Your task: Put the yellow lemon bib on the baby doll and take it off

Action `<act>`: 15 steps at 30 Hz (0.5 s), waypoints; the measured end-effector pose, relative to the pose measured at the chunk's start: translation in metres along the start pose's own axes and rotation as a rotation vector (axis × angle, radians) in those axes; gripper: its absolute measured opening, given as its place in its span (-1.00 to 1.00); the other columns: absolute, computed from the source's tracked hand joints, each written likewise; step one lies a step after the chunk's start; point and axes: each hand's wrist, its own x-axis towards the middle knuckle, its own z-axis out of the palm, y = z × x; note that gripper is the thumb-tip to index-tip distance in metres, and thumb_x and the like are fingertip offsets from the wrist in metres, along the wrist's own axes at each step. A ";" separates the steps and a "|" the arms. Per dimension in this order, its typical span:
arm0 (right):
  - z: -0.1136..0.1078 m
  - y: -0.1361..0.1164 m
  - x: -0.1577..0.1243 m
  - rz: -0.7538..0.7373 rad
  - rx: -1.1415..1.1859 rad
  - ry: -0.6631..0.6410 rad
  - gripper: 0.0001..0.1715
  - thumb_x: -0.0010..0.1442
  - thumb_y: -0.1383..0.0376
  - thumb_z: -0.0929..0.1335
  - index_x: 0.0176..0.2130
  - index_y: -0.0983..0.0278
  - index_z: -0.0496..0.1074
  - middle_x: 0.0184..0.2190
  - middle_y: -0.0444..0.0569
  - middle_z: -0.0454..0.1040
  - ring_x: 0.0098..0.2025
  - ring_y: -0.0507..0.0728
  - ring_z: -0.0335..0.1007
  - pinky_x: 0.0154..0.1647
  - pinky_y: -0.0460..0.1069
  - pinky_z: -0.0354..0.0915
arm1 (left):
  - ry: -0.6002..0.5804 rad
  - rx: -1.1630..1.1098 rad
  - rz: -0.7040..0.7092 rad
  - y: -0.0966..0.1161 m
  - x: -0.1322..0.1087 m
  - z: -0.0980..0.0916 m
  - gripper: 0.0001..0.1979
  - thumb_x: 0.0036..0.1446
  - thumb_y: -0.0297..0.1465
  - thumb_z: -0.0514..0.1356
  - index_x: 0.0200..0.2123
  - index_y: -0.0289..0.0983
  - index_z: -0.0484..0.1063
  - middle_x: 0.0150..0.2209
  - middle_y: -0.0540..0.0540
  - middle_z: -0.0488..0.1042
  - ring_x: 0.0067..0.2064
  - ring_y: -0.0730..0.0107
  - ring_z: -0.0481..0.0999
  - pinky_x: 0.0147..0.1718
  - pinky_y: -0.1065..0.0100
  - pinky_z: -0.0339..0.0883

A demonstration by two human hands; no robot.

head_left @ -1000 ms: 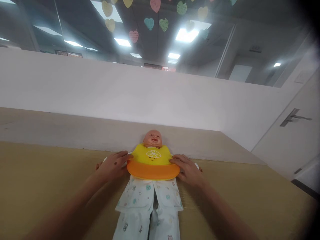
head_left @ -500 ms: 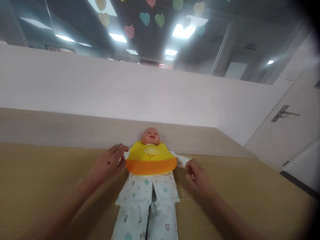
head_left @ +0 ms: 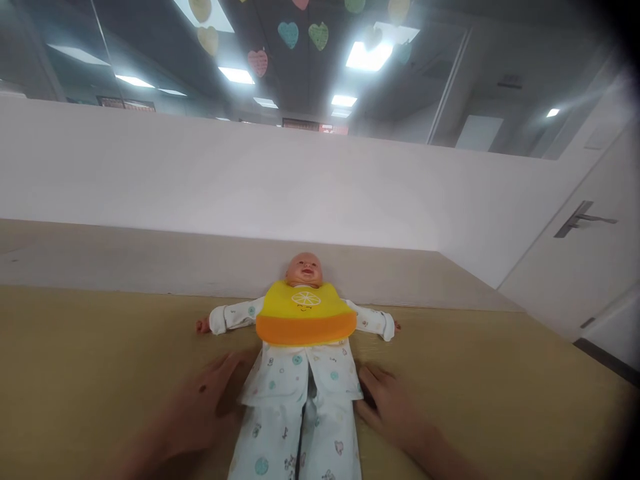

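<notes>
- Here, the doll (head_left: pixel 300 377) lies face-up on the table (head_left: pixel 100 360), legs cut off below.
- Blurred left hand (head_left: pixel 200 407), clearer right hand (head_left: pixel 393 407): both flat, fingers spread, flanking its hips.
- I cannot see inside the bib (head_left: pixel 305 313) pocket.

A tan tabletop (head_left: pixel 75 347) spread under and out to both sides of the left hand (head_left: pixel 197 407) and right hand (head_left: pixel 393 407). Beyond them rose a white partition wall (head_left: pixel 200 180), with paper hearts (head_left: pixel 289 33) and ceiling lights (head_left: pixel 369 57) high above. Far to the right of the right hand stood a white door (head_left: pixel 575 280) with a lever handle (head_left: pixel 583 219).
</notes>
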 end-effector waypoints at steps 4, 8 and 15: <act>0.002 0.000 -0.001 0.034 0.014 -0.029 -0.87 0.23 0.32 0.26 -0.22 0.31 0.36 -0.24 0.06 0.48 -0.21 0.23 0.42 -0.26 0.04 0.25 | -0.197 0.019 -0.048 0.005 -0.001 0.005 -0.41 0.04 -0.30 0.15 0.18 -0.24 0.30 0.13 -0.27 0.39 0.10 -0.05 0.41 0.04 0.06 0.32; 0.003 -0.001 -0.003 0.037 0.055 -0.033 -0.85 0.25 0.30 0.24 -0.26 0.31 0.36 -0.26 0.07 0.48 -0.23 0.23 0.42 -0.25 0.05 0.27 | -0.255 0.052 -0.082 0.015 0.010 0.007 -0.49 0.15 -0.36 -0.01 0.17 -0.27 0.33 0.10 -0.24 0.43 0.06 0.02 0.45 0.01 0.06 0.35; -0.002 0.003 -0.002 0.072 0.205 0.017 -0.73 0.30 0.25 0.17 -0.38 0.28 0.33 -0.36 0.02 0.49 -0.32 0.18 0.43 -0.33 0.01 0.23 | -0.214 -0.110 -0.188 0.023 0.010 0.010 -0.58 0.15 -0.45 -0.03 -0.03 -0.19 0.51 -0.02 -0.15 0.53 0.00 0.08 0.51 -0.05 0.12 0.39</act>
